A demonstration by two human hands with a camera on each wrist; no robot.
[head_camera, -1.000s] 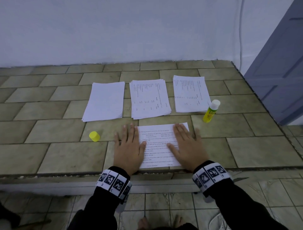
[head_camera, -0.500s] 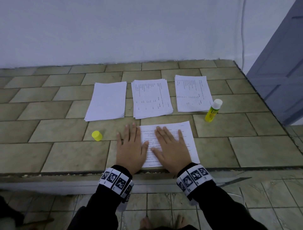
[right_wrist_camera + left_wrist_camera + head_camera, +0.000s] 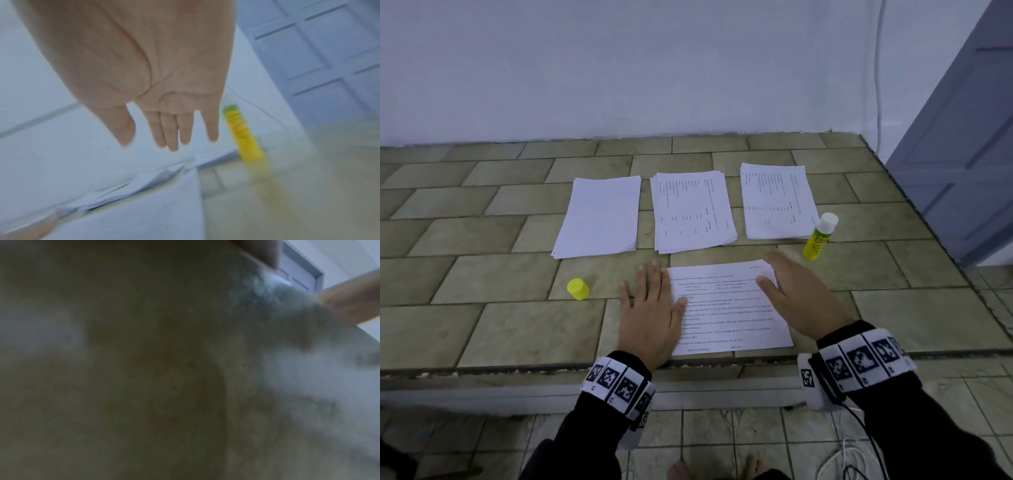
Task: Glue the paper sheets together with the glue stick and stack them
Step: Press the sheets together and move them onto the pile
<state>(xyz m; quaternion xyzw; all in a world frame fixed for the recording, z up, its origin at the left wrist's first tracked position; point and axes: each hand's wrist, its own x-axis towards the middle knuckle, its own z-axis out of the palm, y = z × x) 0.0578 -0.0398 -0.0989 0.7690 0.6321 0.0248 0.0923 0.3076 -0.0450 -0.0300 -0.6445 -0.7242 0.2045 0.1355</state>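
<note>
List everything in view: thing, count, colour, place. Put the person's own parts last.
printed sheet: 1, white with black text, near counter edge, under the hands
blank paper stack: 1, white, back left
printed paper stacks: 2, white with text, back middle and back right
glue stick: 1, yellow with white top, upright by the right stack
cap: 1, yellow, left of the hands
counter: 1, olive tiles
door: 1, blue-grey, right
left hand: flat on the sheet's left edge
right hand: fingers straight, over the sheet's right side
</note>
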